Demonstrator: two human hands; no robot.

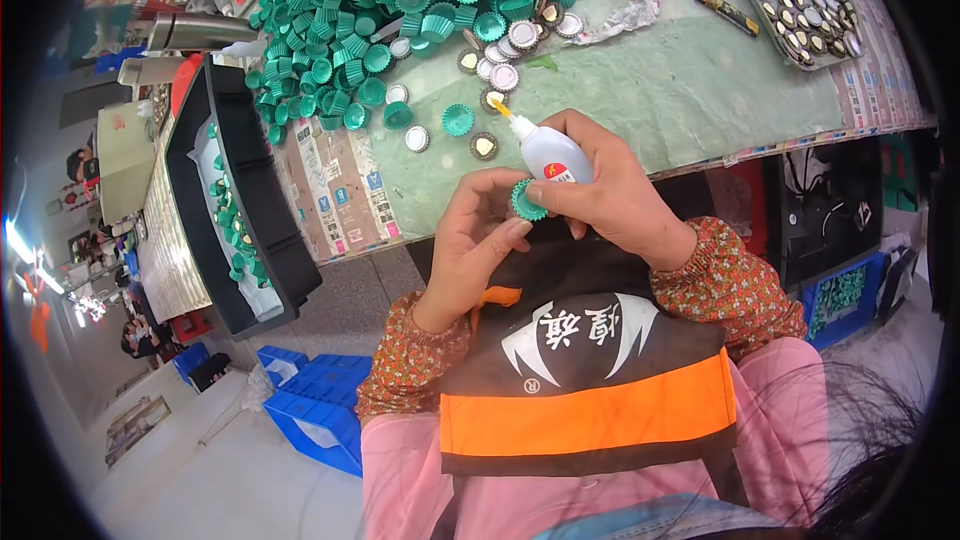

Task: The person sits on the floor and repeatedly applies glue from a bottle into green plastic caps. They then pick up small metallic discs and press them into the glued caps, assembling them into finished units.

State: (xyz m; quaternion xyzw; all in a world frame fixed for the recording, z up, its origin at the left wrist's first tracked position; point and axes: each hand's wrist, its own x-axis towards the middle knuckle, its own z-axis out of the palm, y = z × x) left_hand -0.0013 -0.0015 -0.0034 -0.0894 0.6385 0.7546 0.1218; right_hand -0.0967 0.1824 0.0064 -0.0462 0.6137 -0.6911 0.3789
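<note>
Close in front of my body, my left hand [475, 225] is closed on a small green fluted cup [524, 202], with its rim facing up. My right hand [615, 190] grips a white squeeze glue bottle [553, 152] that has a yellow nozzle pointing away from me. The right thumb also presses against the cup's edge. Just beyond the nozzle lie a dark-rimmed cap [484, 146] with a cream-coloured piece in it and a loose green cup [458, 119]. A white-faced cap [416, 139] sits to their left.
A big heap of green cups [340, 35] covers the table's far left. Beyond the bottle is a cluster of caps [505, 76]. A tray of caps [790, 0] stands far right, near a dark marker-like tube [726, 13]. Left is a black bin [285, 270]; blue crates [315, 410] stand below.
</note>
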